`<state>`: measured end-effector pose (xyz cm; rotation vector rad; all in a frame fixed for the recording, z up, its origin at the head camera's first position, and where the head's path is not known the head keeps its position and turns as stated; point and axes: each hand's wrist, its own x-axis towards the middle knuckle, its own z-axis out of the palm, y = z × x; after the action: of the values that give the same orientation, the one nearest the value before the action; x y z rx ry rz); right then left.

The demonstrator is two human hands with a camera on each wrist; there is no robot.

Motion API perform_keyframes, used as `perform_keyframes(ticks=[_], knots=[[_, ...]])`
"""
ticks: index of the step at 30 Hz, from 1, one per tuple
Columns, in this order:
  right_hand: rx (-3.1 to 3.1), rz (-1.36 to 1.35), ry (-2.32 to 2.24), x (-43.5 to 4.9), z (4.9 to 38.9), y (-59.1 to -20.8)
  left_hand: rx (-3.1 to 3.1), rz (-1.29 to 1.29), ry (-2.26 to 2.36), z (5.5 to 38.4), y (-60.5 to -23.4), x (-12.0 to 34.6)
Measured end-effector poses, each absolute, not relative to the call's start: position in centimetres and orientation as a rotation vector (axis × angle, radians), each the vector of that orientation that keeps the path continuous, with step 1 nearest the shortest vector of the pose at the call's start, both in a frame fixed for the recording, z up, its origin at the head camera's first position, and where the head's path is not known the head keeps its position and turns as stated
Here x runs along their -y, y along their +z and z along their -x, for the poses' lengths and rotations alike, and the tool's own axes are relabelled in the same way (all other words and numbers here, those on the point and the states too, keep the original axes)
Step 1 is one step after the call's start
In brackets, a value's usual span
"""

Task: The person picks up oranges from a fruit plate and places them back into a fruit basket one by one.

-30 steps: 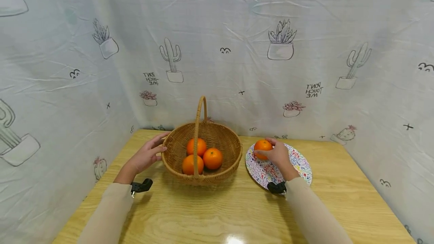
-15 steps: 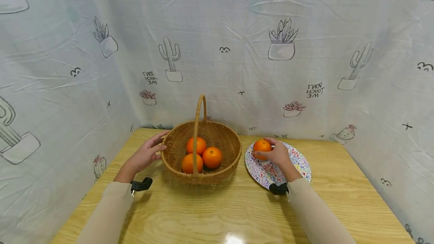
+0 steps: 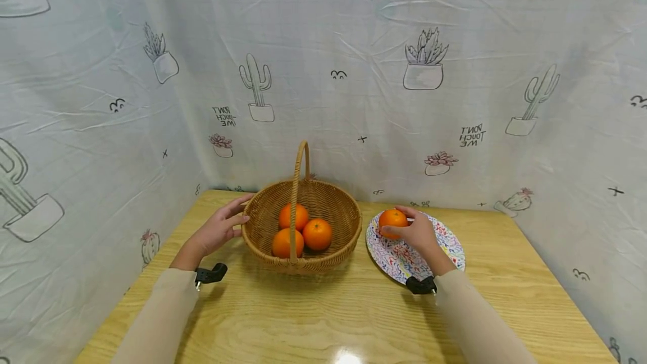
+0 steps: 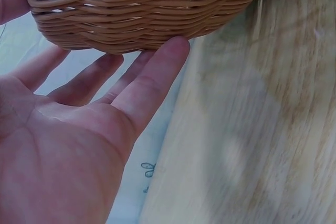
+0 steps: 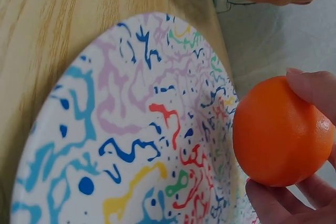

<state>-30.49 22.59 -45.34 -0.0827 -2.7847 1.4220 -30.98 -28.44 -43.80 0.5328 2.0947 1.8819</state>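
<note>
A wicker basket with a tall arched handle stands on the table and holds three oranges, one of them a front orange. At its left side is my left hand, with spread, mostly straight fingers touching the woven wall; the left wrist view shows the fingertips against the wicker. My right hand grips another orange between thumb and fingers. That orange is at the left part of a round plate with colourful squiggles; in the right wrist view it looks held just above the surface.
The light wooden table runs back to a pale cloth printed with cactus drawings, which hangs behind and at both sides. Basket and plate stand close together near the back edge. Each wrist carries a black camera mount, such as the left wrist mount.
The right wrist has shifted slightly to the right while the hand keeps its hold on the orange at the plate. The left hand and the basket stay put; the view moves slightly.
</note>
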Motion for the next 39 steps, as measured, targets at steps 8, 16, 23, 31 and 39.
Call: perform_keyframes(ticks=[8, 16, 23, 31, 39], knots=[[2.682, -0.019, 1.553, -22.2, 29.8, -44.0, -2.099, -0.539, 1.866, 31.1, -43.8, 28.7], [2.668, -0.070, 1.592, -21.5, 29.4, -42.3, -2.096, -0.545, 1.858, 31.1, -44.0, 28.9], [2.632, -0.116, 1.678, -21.2, 28.9, -40.9, -2.100, -0.547, 1.852, 31.1, -43.9, 28.8], [2.585, -0.173, 1.753, -21.1, 28.9, -39.3, -2.105, -0.553, 1.853, 31.2, -43.9, 28.8], [2.564, -0.221, 1.746, -20.4, 29.1, -37.8, -2.102, -0.547, 1.853, 31.1, -44.1, 28.9]])
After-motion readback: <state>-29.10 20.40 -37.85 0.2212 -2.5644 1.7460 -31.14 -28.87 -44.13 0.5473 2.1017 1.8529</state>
